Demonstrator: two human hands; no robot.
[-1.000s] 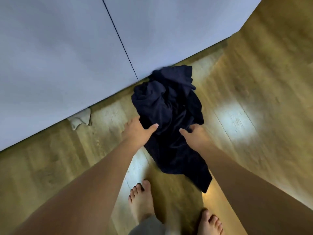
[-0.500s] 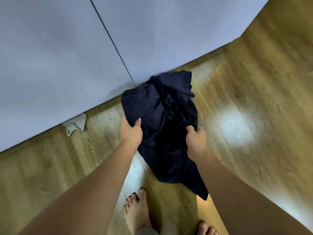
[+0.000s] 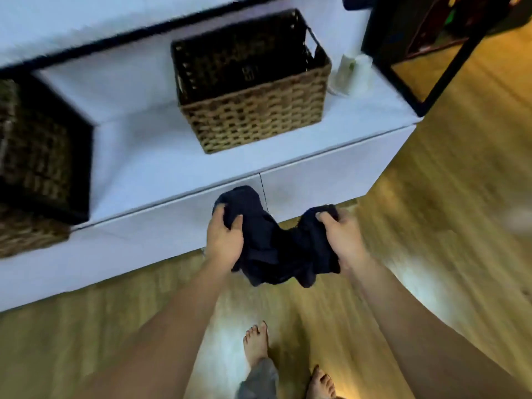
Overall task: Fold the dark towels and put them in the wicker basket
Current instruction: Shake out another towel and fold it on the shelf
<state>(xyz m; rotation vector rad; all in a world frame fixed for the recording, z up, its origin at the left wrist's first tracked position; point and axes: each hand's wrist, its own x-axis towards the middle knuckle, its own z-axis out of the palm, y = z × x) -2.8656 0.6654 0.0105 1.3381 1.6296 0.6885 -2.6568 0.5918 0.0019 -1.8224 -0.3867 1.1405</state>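
Observation:
A crumpled dark navy towel (image 3: 276, 249) hangs in the air between my two hands, in front of a low white cabinet. My left hand (image 3: 223, 239) grips its left bunch and my right hand (image 3: 339, 234) grips its right bunch; the middle sags below them. A tan wicker basket (image 3: 253, 116) with a dark inside stands on the cabinet top, above and slightly left of the towel. I cannot tell what lies inside it.
The white cabinet (image 3: 149, 168) runs across the view, its front edge just beyond my hands. A second wicker basket (image 3: 31, 180) sits at the left edge. A dark frame (image 3: 426, 67) stands at the top right. Wooden floor (image 3: 446, 226) and my bare feet lie below.
The towel has come up off the floor, held bunched between both hands. The view has swung upward, so the cabinet top and the baskets now show.

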